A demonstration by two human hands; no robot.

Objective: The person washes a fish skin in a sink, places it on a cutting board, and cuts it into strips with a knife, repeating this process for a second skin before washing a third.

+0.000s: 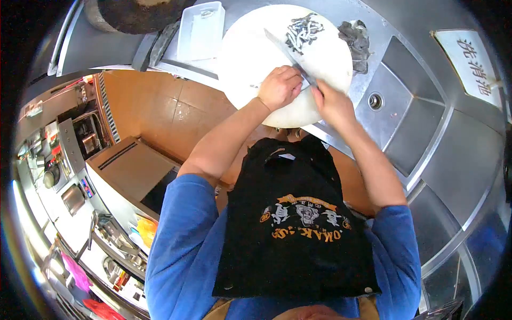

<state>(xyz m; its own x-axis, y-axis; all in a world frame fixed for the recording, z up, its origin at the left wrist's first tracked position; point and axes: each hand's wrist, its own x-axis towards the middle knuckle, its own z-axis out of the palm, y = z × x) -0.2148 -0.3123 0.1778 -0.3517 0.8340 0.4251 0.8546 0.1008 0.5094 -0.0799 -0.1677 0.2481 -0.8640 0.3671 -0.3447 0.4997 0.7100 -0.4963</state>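
A knife lies across a round white cutting board, its blade pointing away from me and to the left. My right hand is closed around its handle, near the board's front edge. Left of the blade, my left hand rests on the board with fingers curled down. Whatever those fingers press on is mostly hidden; a small pale bit shows beside them. Beyond the blade, at the far side of the board, sits a pile of thin black-and-white cut strips.
A white plastic container stands left of the board. On the right lies a dark, wet-looking crumpled mass, beside a metal sink with a drain. A sign hangs farther right. A dark round pan is at the upper left.
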